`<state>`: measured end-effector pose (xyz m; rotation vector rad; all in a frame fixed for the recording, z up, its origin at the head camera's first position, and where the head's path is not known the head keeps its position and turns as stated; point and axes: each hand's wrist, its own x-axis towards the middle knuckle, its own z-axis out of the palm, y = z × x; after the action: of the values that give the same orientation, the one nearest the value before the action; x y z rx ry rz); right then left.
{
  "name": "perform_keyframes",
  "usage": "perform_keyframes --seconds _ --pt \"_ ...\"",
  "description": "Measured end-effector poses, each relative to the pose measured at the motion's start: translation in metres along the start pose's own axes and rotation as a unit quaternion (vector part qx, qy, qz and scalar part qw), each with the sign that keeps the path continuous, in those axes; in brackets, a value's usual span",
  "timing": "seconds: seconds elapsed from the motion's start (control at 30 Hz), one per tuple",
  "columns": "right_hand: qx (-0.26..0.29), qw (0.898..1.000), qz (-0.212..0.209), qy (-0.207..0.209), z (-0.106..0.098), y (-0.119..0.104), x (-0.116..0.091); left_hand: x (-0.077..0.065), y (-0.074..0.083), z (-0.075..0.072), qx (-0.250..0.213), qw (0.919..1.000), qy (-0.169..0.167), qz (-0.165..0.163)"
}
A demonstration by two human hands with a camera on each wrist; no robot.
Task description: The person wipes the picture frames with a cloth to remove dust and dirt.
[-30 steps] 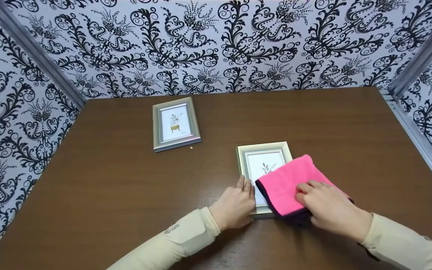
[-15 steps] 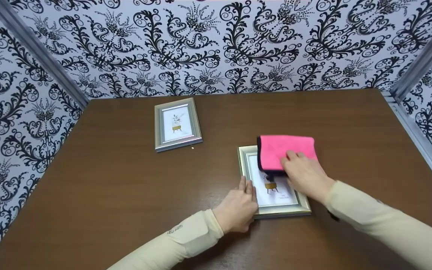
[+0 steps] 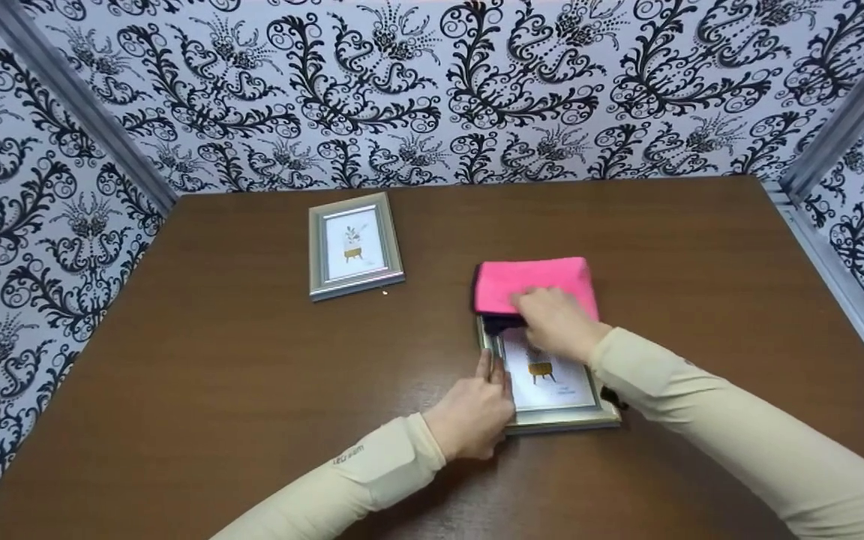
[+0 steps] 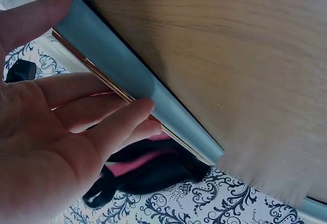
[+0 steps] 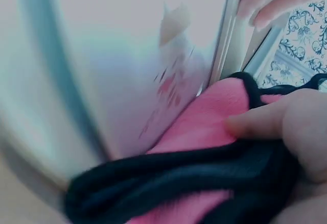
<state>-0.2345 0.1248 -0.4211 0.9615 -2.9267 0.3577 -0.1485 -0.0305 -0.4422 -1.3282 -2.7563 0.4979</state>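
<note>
A picture frame with a pale silvery-gold border lies face up, its print showing a plant in a yellow pot on legs. My left hand holds its left edge; in the left wrist view the thumb is at one end of the frame's side while fingers lie along and over the edge. My right hand grips a folded pink cloth with black trim across the frame's far end, covering the top of the print. The right wrist view shows the cloth bunched under the fingers against the glass.
Another similar picture frame lies face up farther back on the left. A tiny pale speck is near its front corner. The brown wooden table ends at black-and-white patterned walls on the back and sides.
The right hand has swept the cloth from the frame's near right part to its far end, then leftward to the far left corner. The left hand stays at the frame's left edge.
</note>
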Motion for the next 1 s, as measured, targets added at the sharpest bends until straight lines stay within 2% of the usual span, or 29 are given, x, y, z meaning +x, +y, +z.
perform_keyframes --seconds 0.17,0.3,0.4,0.47,0.6,0.7,0.87,1.0 --pt "0.061 0.995 -0.080 -0.028 0.006 -0.004 0.006 -0.001 -0.002 0.002 0.004 0.9995 0.029 0.011" --pt "0.092 0.987 -0.124 -0.052 0.002 0.002 0.003 -0.002 -0.004 0.002 0.002 0.9993 0.035 0.015" --pt "0.104 0.980 -0.153 -0.073 -0.003 0.009 -0.002 -0.002 -0.005 0.003 -0.001 0.9992 0.037 0.017" --pt "0.089 0.980 -0.161 -0.076 -0.006 0.014 -0.007 -0.002 -0.005 0.003 -0.006 0.9988 0.043 0.023" --pt "0.022 0.989 -0.140 -0.052 -0.008 0.020 -0.016 -0.003 -0.006 0.002 -0.017 0.9984 0.049 0.023" --pt "-0.046 0.995 -0.090 -0.025 -0.010 0.025 -0.024 -0.003 -0.005 0.000 -0.018 0.9988 0.044 0.014" --pt "-0.138 0.990 -0.031 0.018 -0.008 0.025 -0.039 -0.003 -0.002 0.000 -0.005 0.9992 0.040 0.004" --pt "-0.159 0.987 -0.007 0.020 -0.005 0.012 -0.043 -0.002 -0.002 0.000 0.004 0.9991 0.042 0.009"
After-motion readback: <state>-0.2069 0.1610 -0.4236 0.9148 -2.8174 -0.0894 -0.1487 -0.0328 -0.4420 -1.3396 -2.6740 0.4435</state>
